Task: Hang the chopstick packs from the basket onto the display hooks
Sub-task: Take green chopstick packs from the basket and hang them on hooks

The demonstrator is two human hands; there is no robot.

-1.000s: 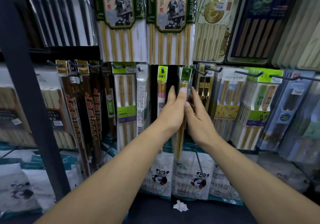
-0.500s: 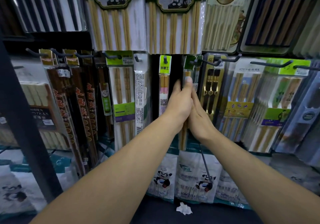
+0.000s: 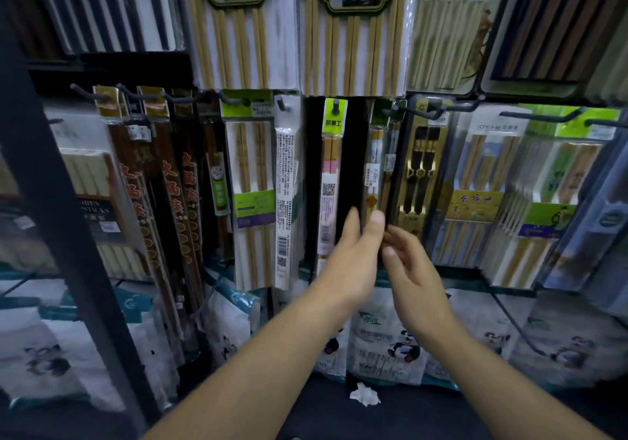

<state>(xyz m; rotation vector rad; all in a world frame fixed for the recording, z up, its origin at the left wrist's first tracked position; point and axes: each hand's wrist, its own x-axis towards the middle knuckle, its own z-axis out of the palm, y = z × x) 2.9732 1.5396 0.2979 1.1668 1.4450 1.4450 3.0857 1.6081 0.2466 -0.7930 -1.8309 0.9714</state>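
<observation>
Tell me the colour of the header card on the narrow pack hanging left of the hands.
Lime green header card, clearest in the head view.

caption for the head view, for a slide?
Both hands, left hand and right hand, steady a narrow chopstick pack hanging on its display hook.

you've got glossy clear plastic on the chopstick pack [image 3: 373, 167], pale wooden sticks inside, dark metal hooks [image 3: 428, 111], crumpled paper scrap [image 3: 365, 394]

Both hands [image 3: 380, 263] meet below the narrow chopstick pack [image 3: 373, 164]; panda bags [image 3: 384, 344] hang beneath.
</observation>
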